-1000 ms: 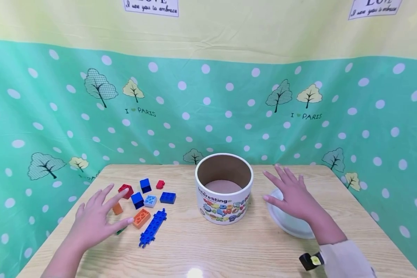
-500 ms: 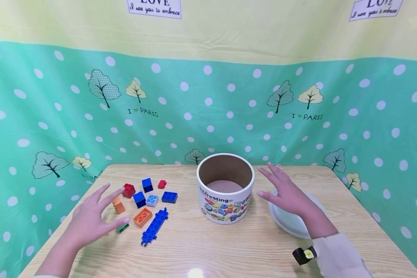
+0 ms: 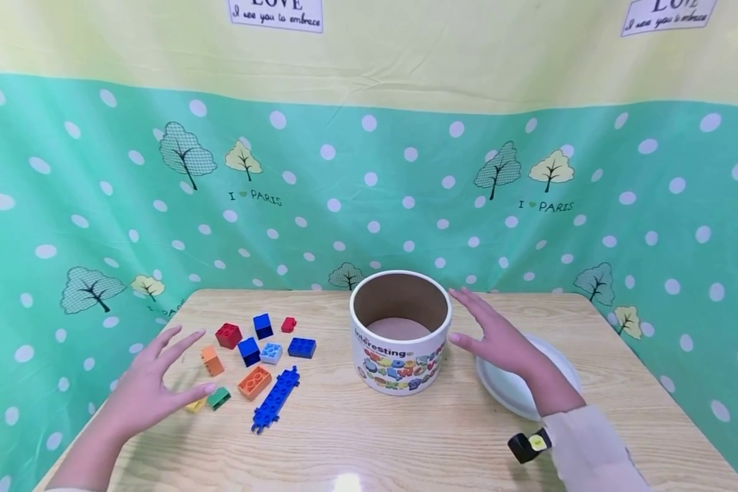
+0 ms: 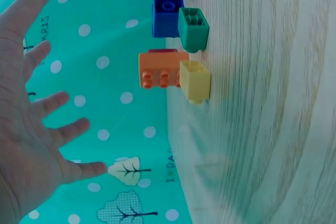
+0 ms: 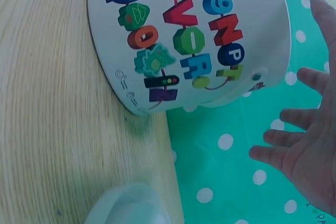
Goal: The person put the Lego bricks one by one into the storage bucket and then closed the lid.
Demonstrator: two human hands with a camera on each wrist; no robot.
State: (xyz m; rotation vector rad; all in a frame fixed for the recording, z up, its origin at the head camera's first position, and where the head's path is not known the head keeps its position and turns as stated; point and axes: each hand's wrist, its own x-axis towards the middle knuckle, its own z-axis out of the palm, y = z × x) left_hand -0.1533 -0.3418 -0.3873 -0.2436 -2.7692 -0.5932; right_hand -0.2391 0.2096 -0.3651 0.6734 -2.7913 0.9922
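Observation:
My left hand (image 3: pixel 147 393) hovers with fingers spread, beside the loose toy bricks at the left of the table. Nearest to it are a yellow brick (image 4: pixel 195 81), a green brick (image 3: pixel 219 398) and an upright orange brick (image 3: pixel 212 361). Several more lie beyond: a red brick (image 3: pixel 228 335), blue bricks, a light blue brick (image 3: pixel 271 352), a flat orange brick (image 3: pixel 255 382) and a long blue plate piece (image 3: pixel 275 399). On the other side, my right hand (image 3: pixel 498 338) hangs with straight fingers by a round white tub (image 3: pixel 400 369). Both hands hold nothing.
A round white lid (image 3: pixel 516 400) lies on the wooden table (image 3: pixel 369 437), partly under the right forearm. The tub stands upright without a cover, and its inside bottom shows. A green and yellow curtain (image 3: pixel 369 164) hangs behind the table and at its sides.
My right hand has moved left, closer to the tub's side. My left hand has drawn slightly left, uncovering the green and yellow bricks. The bricks and tub stay put; the view shifted slightly.

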